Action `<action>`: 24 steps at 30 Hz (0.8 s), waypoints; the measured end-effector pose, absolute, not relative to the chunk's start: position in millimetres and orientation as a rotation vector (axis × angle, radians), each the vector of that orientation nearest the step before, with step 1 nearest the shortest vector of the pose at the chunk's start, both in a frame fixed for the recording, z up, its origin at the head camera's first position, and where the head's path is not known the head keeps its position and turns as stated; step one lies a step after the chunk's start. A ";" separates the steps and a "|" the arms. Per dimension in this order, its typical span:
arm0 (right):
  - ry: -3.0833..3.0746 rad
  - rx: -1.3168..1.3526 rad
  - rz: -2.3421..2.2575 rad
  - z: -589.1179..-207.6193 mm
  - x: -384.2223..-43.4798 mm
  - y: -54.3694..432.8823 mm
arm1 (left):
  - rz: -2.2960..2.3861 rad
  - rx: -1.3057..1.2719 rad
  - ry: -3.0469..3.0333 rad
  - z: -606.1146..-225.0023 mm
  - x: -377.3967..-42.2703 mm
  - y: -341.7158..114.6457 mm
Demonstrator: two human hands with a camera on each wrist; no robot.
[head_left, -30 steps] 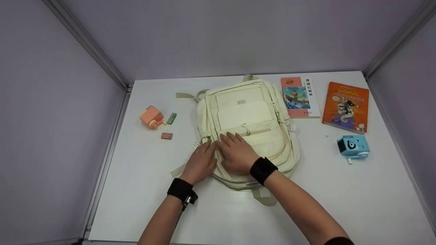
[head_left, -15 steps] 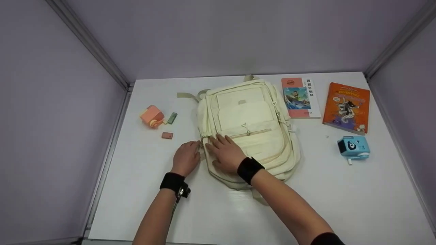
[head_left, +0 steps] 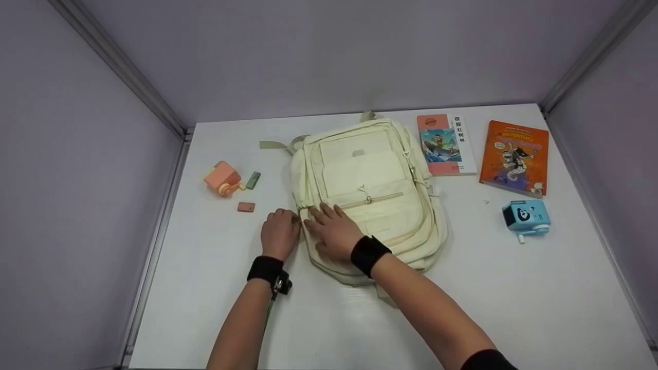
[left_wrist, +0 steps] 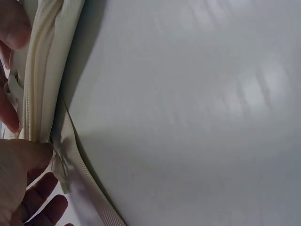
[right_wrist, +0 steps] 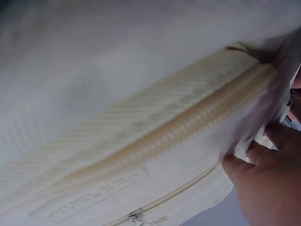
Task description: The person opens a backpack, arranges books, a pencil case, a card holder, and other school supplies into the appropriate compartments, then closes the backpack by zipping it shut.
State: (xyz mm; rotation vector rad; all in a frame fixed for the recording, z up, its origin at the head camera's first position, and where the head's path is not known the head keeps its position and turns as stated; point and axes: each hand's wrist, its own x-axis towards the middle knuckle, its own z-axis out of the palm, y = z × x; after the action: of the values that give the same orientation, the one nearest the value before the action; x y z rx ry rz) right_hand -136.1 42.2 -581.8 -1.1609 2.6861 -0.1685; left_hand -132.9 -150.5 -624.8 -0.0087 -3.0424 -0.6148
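A cream backpack [head_left: 360, 172] lies front side up on the white table. At its lower left edge my left hand [head_left: 279, 234] has its fingers curled, pinching a zipper pull. The left wrist view shows the thumb at the lower end of a side zipper [left_wrist: 29, 103], with a small tab [left_wrist: 60, 174] dangling beside the fingers. My right hand [head_left: 336, 234] rests with spread fingers on the lower left of the bag's front. In the right wrist view those fingertips [right_wrist: 233, 167] press the fabric near the front pocket zipper [right_wrist: 188, 186].
Left of the bag are a pink pencil sharpener with a crank [head_left: 222, 178], a green eraser [head_left: 253, 180] and a red eraser [head_left: 246, 207]. To the right lie a pink-and-white book [head_left: 443, 146], an orange book [head_left: 514, 159] and a blue crank sharpener [head_left: 527, 217]. Walls enclose the table.
My left hand has shifted left off the bag's front to its side edge, and its fingers now pinch there. The right hand has slid slightly left and stays on the bag.
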 end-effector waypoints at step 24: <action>2.683 -1.159 -0.171 -590.7 -138.1 40.9 | -0.640 -0.079 -3.008 -625.2 -121.2 -160.1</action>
State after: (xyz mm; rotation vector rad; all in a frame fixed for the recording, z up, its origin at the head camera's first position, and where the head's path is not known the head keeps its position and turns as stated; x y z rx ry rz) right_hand -138.1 40.9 -590.7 -1.1595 2.6831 -0.1714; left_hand -121.2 -160.1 -625.2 -0.0791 -3.0077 -0.6399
